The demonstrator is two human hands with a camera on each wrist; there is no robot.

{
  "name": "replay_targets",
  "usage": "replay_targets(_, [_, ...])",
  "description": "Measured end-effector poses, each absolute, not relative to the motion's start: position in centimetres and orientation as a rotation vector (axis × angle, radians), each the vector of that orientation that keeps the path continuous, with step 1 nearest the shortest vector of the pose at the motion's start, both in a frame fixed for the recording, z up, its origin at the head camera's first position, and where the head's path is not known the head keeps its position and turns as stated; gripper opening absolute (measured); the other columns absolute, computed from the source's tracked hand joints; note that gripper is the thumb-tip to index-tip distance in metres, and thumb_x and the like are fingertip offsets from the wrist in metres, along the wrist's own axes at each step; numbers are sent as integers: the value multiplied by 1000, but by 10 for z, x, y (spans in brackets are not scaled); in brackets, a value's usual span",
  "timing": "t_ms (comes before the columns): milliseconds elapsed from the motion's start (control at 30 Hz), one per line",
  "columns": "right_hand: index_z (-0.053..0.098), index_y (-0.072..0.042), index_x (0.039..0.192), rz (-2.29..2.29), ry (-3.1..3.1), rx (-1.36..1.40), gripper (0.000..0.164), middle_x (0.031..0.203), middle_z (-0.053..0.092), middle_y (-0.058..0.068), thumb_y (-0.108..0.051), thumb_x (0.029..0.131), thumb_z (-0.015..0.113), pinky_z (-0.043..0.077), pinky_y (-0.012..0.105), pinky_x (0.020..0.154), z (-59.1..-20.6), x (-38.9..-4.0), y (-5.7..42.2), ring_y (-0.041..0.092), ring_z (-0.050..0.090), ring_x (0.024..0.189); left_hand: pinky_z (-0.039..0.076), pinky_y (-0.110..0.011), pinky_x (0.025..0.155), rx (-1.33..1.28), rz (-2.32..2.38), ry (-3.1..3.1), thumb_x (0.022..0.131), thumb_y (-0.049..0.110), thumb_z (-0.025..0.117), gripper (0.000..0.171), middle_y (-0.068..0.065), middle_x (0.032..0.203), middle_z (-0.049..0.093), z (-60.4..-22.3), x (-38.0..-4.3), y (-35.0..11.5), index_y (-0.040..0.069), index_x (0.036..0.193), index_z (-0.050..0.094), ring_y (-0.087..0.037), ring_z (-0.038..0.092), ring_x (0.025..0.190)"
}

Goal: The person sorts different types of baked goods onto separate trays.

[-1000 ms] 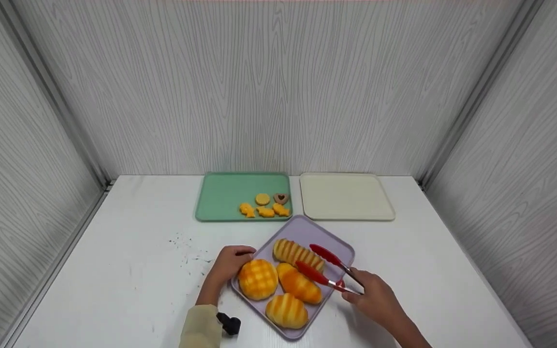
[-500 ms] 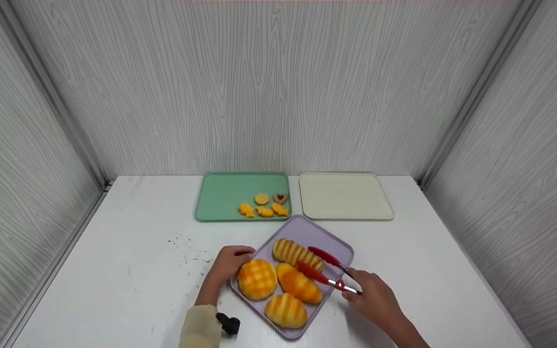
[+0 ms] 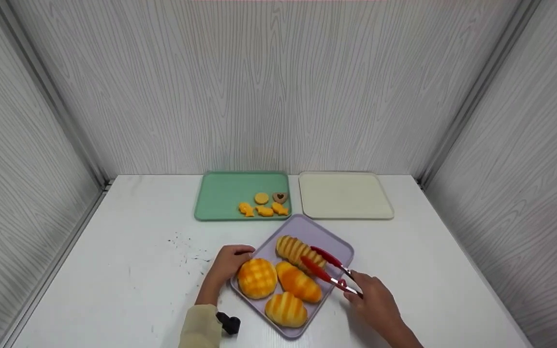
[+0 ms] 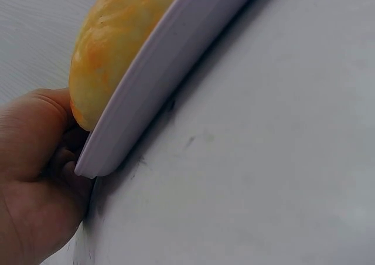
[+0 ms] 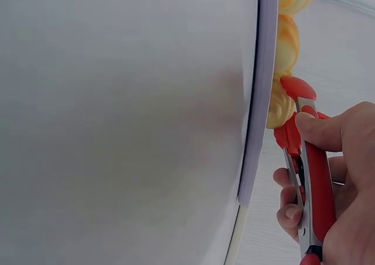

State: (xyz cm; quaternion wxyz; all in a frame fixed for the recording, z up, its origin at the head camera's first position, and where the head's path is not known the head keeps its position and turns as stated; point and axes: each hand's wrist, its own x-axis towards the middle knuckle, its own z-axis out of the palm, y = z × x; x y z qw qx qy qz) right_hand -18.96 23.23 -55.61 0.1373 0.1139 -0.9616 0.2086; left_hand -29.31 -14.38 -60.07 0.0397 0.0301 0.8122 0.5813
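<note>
A lilac tray (image 3: 319,231) lies turned cornerwise on the table, bearing several bread rolls. My left hand (image 3: 230,262) grips its left edge, beside the round checked bun (image 3: 257,278); in the left wrist view the thumb is by the bun and the fingers are at the rim. My right hand (image 3: 377,299) holds red-tipped tongs (image 3: 324,274). The tongs' tips straddle the right end of a striped long roll (image 3: 292,249). An orange croissant-like roll (image 3: 299,282) and a striped oval roll (image 3: 286,310) lie nearer me on the tray.
Behind the lilac tray stand a green tray (image 3: 220,195) and a cream tray (image 3: 346,195), side by side against the back wall. Several small biscuits (image 3: 264,211) sit on the green one. Dark specks mark the table left of my left hand. Wood-grain walls enclose three sides.
The tongs' tips have drawn closer together around the striped long roll, which has shifted slightly up and to the right. My left hand and the tray stay in place.
</note>
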Motion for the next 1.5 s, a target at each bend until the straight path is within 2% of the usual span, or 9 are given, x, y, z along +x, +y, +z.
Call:
replay_targets(167, [68,-3,127,638,-2778,286,51,116,73,10,-21,82,83,55,44,79,-552,-191,235,21,63,89,50,-47,103,82,1769,2499,97,12,62,23,-13,120,72,-601,-293,-145,7,115,76,-29,63,120])
replay_targets(367, [65,0,131,725,-2785,189,55,119,71,14,-21,84,82,54,51,87,-548,-197,239,29,66,100,49,-49,105,93,1751,2512,98,12,62,24,-13,122,71,-600,-293,-146,6,116,76,-30,62,121])
replay_targets(567, [62,4,132,777,-2748,127,54,115,71,18,-18,86,79,52,54,85,-542,-209,254,34,67,102,49,-49,105,111,1738,2523,98,13,61,24,-13,121,71,-601,-292,-146,6,116,75,-31,62,121])
replay_targets(700, [59,7,134,814,-2729,69,55,116,70,21,-19,89,77,51,57,88,-537,-222,270,37,66,107,49,-49,105,120,1744,2522,98,12,61,24,-13,122,72,-601,-292,-146,6,116,75,-31,62,121])
replay_targets(800, [60,6,133,827,-2715,1,52,109,70,21,-19,90,75,51,56,84,-534,-233,283,36,66,98,49,-49,104,139,1755,2522,98,11,61,24,-14,121,72,-600,-291,-146,6,116,76,-31,63,120])
replay_targets(933, [63,6,124,806,-2683,-83,42,95,68,19,-18,91,74,47,46,68,-530,-251,299,30,59,80,49,-49,104,147,1770,2518,98,10,61,23,-14,120,72,-600,-291,-146,5,115,76,-31,63,120])
replay_targets(1033, [63,8,119,779,-2659,-136,39,92,67,22,-18,91,73,45,44,63,-528,-265,310,31,59,75,49,-49,104,145,1769,2514,98,10,61,23,-14,121,72,-599,-292,-145,5,115,76,-32,62,121])
replay_targets(1233, [60,14,120,724,-2648,-239,44,99,66,33,-19,93,68,48,60,72,-529,-291,326,48,65,86,49,-49,104,144,1762,2503,99,13,61,24,-14,122,71,-600,-292,-145,6,116,76,-31,62,122])
replay_targets(1500, [54,19,126,715,-2763,-368,50,109,63,36,-23,98,60,50,59,80,-535,-323,331,50,63,95,49,-49,104,161,1753,2512,99,14,62,24,-13,122,72,-602,-292,-146,7,117,75,-31,62,121])
